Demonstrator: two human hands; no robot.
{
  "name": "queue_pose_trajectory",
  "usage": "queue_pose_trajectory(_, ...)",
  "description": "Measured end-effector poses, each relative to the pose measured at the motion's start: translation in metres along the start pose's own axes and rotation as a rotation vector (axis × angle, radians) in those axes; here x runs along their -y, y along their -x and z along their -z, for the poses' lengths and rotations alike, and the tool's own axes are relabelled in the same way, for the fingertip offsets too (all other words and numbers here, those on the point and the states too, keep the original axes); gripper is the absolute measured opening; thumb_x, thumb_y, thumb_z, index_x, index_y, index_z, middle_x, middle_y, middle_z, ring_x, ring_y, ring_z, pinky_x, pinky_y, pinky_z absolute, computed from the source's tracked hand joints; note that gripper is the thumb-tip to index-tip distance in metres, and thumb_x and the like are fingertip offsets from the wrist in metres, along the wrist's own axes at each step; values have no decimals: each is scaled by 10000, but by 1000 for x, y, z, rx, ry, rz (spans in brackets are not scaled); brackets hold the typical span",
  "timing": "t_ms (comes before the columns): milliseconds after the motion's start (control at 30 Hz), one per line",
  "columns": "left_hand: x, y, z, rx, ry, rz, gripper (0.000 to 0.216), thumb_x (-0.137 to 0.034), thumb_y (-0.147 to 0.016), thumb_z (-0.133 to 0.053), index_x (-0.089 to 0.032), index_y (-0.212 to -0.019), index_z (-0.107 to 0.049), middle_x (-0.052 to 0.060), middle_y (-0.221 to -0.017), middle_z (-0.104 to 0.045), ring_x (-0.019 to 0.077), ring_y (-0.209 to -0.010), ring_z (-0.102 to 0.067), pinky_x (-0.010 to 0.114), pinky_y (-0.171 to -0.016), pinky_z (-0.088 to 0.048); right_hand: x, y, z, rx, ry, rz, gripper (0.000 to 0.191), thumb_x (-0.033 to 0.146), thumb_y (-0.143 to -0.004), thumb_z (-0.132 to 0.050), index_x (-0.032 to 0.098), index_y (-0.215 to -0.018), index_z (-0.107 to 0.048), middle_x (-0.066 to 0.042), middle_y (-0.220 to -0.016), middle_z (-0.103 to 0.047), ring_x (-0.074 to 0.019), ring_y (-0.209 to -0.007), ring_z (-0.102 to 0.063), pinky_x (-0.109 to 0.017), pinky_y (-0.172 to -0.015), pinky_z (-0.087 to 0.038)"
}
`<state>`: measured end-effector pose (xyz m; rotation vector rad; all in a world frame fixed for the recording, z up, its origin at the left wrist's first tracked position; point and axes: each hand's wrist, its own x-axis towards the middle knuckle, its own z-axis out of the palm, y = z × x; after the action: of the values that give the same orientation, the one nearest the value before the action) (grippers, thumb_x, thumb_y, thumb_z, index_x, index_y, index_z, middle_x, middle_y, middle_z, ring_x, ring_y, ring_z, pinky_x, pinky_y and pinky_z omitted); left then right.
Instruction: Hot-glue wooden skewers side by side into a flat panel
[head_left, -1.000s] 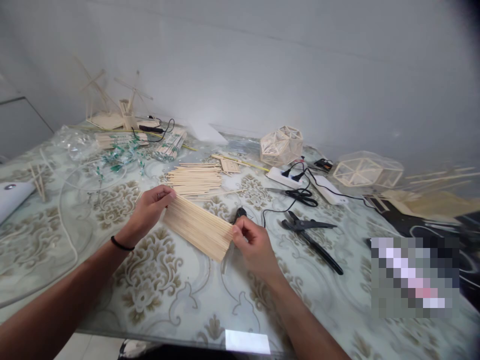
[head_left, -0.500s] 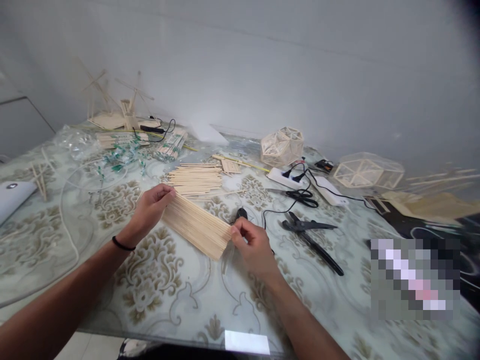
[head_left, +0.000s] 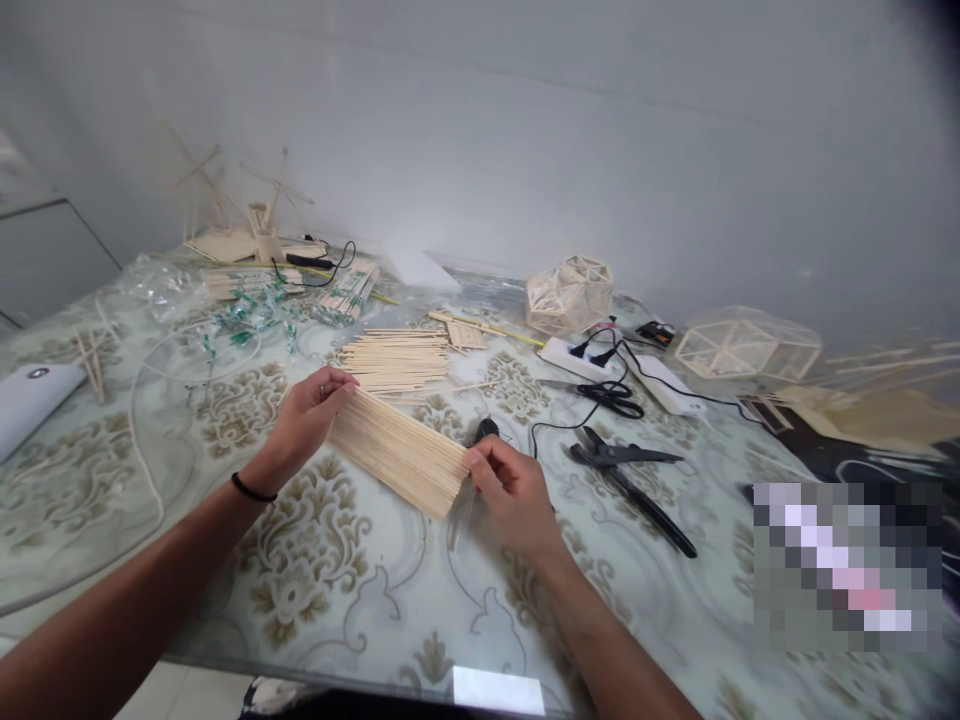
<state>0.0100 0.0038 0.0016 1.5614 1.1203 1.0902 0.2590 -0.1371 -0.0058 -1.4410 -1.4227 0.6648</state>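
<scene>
Glass covers the patterned cloth of the table [head_left: 352, 590], which runs back to a plain grey wall. At the far left edge lies a white device [head_left: 30, 395]. Behind it, near the wall, stand stick models [head_left: 247, 225], with crumpled plastic [head_left: 161, 285] in front of them.

Nearer the middle, the left hand [head_left: 304, 420] comes in from the lower left, a black band on its wrist. Its fingers are curled shut around the left end of the bundle [head_left: 397, 452], a flat row of thin pale sticks laid side by side. The thumb lies along the upper edge and the other fingers are tucked under, so the stick ends are hidden in the grip.

The bundle slants down from upper left to lower right, low over the table between the two hands. Just behind it lies a loose pile [head_left: 397, 358] of the same sticks, close to it. I cannot tell whether they touch.

The right hand [head_left: 510, 490] pinches the bundle's right end: thumb and fingertips are closed on the upper corner of that end, the rest of the edge showing free below them. A black tool [head_left: 484, 432] lies just behind this hand.

Further right sit a stick ball [head_left: 568, 293], a power strip [head_left: 574, 355] with plugs in it, scissors [head_left: 611, 395], and black cutters [head_left: 630, 480]. A second, flatter frame [head_left: 742, 345] rests by the wall.
</scene>
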Motion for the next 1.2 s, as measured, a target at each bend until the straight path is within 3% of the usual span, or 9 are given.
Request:
queue_pose_trajectory(533,-2,1,-1,2,-9,-12,220,-415,-821,-688,-200,-869,-696,-23,-721,-594,145,-687,-479,278,-639,-340,1,2,3,27,-65,-32,403,493,-1020,-535,220,-724,-525,34,-604,-479,-138,-561,-432,-275,-521,-309)
queue_pose_trajectory(767,2,0,0,12,-3,-25,204,-399,-835,-679,-200,-879,-692,-22,-742,-599,145,-698,-478,282,-653,-333,2,2,4,43,-125,-29,422,534,-1022,-531,215,-746,-563,25,-609,-523,-141,-558,-468,-277,-553,-360)
queue_pose_trajectory(1200,-3,1,-1,7,7,-33,206,-407,-819,-684,-204,-854,-683,-22,-723,-588,149,-685,-472,279,-626,-327,2,-2,2,29,-293,-89,464,623,-960,-604,219,-735,-568,35,-582,-528,-128,-524,-461,-268,-534,-376)
